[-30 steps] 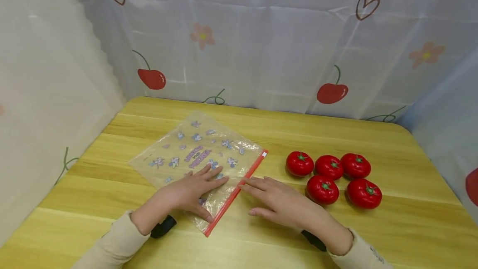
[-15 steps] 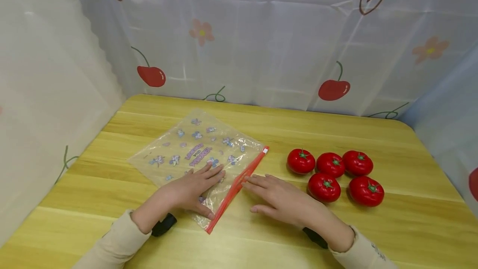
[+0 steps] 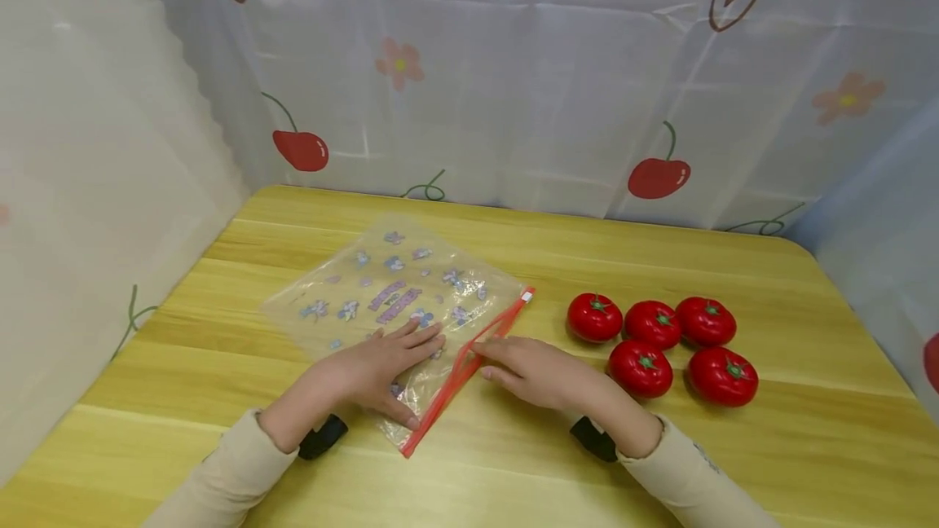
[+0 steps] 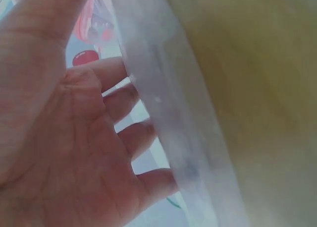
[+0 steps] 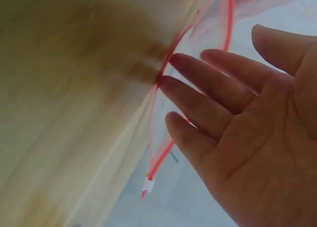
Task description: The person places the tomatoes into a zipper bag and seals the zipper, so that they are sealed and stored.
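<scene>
A clear zip bag with small cartoon prints lies flat on the wooden table, its red zip edge facing right. The two red strips are parted along the middle, as the right wrist view also shows; a white slider sits at the far end. My left hand rests spread on the bag, thumb by the near part of the red edge. Fingers nearly straight, my right hand has its fingertips at the parted mouth; the right wrist view shows them touching the lower red strip.
Several red tomatoes with green tops, among them a near right one, stand grouped beyond my right forearm. A white curtain with cherry prints hangs behind the table and along both sides.
My right hand has moved slightly left and forward, its fingertips now at the zip edge's gap. The red strips, together at first, have spread apart. My left hand stays put.
</scene>
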### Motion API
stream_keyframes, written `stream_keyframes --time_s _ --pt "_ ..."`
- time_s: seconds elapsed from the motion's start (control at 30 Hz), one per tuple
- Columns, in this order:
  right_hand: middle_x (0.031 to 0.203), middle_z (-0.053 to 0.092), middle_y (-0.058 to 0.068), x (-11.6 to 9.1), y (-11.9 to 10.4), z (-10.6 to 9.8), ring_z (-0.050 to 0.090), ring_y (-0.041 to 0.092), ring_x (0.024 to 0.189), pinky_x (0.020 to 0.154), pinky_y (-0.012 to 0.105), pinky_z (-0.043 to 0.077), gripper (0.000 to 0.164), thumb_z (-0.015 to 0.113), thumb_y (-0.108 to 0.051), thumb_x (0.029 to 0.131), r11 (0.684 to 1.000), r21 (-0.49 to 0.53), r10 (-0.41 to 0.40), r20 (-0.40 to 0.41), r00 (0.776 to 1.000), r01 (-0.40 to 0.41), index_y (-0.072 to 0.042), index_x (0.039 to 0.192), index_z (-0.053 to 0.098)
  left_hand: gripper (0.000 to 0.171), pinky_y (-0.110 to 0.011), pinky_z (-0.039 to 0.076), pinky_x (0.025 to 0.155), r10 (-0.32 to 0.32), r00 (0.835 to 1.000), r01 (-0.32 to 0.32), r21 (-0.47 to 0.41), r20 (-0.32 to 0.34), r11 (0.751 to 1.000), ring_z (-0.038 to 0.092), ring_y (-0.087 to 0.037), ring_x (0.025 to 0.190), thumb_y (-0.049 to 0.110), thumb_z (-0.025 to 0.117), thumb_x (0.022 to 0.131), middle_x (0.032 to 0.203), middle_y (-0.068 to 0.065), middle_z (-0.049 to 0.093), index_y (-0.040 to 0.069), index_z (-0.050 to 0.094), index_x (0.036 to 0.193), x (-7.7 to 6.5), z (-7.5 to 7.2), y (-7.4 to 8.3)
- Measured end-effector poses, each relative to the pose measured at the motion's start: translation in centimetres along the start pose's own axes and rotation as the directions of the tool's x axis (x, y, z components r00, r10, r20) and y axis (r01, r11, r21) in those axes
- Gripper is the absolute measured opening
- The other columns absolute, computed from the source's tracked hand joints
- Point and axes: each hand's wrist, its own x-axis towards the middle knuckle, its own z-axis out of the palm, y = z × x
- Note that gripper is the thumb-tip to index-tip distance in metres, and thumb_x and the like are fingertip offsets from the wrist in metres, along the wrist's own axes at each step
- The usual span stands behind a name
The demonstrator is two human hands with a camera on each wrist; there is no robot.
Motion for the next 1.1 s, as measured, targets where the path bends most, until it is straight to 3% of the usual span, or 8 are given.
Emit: stream_keyframes --time_s 0.3,0.43,0.57,0.73,0.87,1.0,1.1 --pt "0.125 0.058 0.001 0.0 1.0 0.2 0.057 0.018 0.107 0.090 0.038 0.044 0.041 0.051 -0.019 0.098 0.998 -0.018 -0.061 -0.061 0.996 0.060 -0.017 0.139 0.048 0.100 -0.066 0.016 0.098 0.036 0.999 -0.036 -0.021 0.020 0.999 0.005 -0.032 0.139 0.050 0.075 0.071 0.155 -0.005 0.012 0.010 0.025 0.149 0.4 -0.3 -0.4" --pt "0.124 0.058 0.000 0.0 0.9 0.3 0.059 0.017 0.102 0.086 0.037 0.047 0.045 0.051 -0.021 0.098 0.998 -0.018 -0.056 -0.049 0.997 0.055 -0.021 0.142 0.043 0.097 -0.060 0.015 0.102 0.021 0.999 -0.020 -0.030 0.031 0.999 0.003 -0.029 0.139 0.047 0.075 0.072 0.155 -0.002 0.011 0.013 0.026 0.149 0.3 -0.3 -0.7" --pt "0.122 0.059 0.000 0.3 0.7 0.5 0.060 0.016 0.097 0.082 0.037 0.048 0.049 0.051 -0.021 0.098 0.998 -0.031 -0.063 -0.050 0.997 0.061 -0.022 0.145 0.038 0.082 -0.051 0.017 0.106 0.025 0.999 -0.022 -0.086 0.033 0.996 0.006 -0.028 0.139 0.037 0.073 0.080 0.153 -0.002 0.018 0.014 0.030 0.148 0.3 -0.8 -1.2" --pt "0.116 0.063 -0.001 0.4 0.6 0.6 0.062 0.015 0.092 0.079 0.036 0.048 0.053 0.052 -0.019 0.097 0.995 -0.037 -0.095 -0.073 0.993 0.092 -0.022 0.147 0.034 0.056 -0.048 0.020 0.106 0.051 0.997 -0.060 -0.179 -0.054 0.982 0.017 -0.033 0.137 0.019 0.058 0.094 0.148 -0.011 0.029 0.005 0.036 0.144 -0.4 -3.0 -1.2" --pt "0.116 0.063 -0.002 0.4 0.4 0.6 0.062 0.017 0.095 0.081 0.036 0.048 0.059 0.053 -0.019 0.097 0.996 -0.024 -0.091 -0.081 0.993 0.089 -0.023 0.149 0.027 0.051 -0.046 0.026 0.104 0.028 0.988 -0.055 -0.172 -0.155 0.984 0.026 -0.028 0.134 0.020 0.053 0.097 0.146 -0.009 0.033 0.007 0.037 0.144 -1.0 -4.4 -0.5" --pt "0.116 0.063 -0.003 0.4 0.4 0.6 0.062 0.017 0.096 0.082 0.037 0.048 0.062 0.054 -0.019 0.097 0.997 -0.023 -0.079 -0.084 0.993 0.077 -0.025 0.150 0.023 0.049 -0.043 0.029 0.103 0.024 0.977 -0.055 -0.142 -0.212 0.988 0.032 -0.025 0.132 0.021 0.054 0.097 0.144 -0.006 0.038 0.009 0.040 0.143 -0.9 -4.8 -0.2" --pt "0.117 0.063 -0.002 0.5 0.5 0.6 0.062 0.017 0.096 0.081 0.037 0.048 0.062 0.054 -0.019 0.097 0.997 -0.028 -0.079 -0.087 0.993 0.077 -0.026 0.150 0.023 0.046 -0.042 0.036 0.098 0.070 0.971 -0.104 -0.140 -0.228 0.985 0.043 -0.024 0.124 0.014 0.053 0.097 0.140 -0.006 0.043 0.009 0.043 0.141 -0.2 -4.5 -0.5"
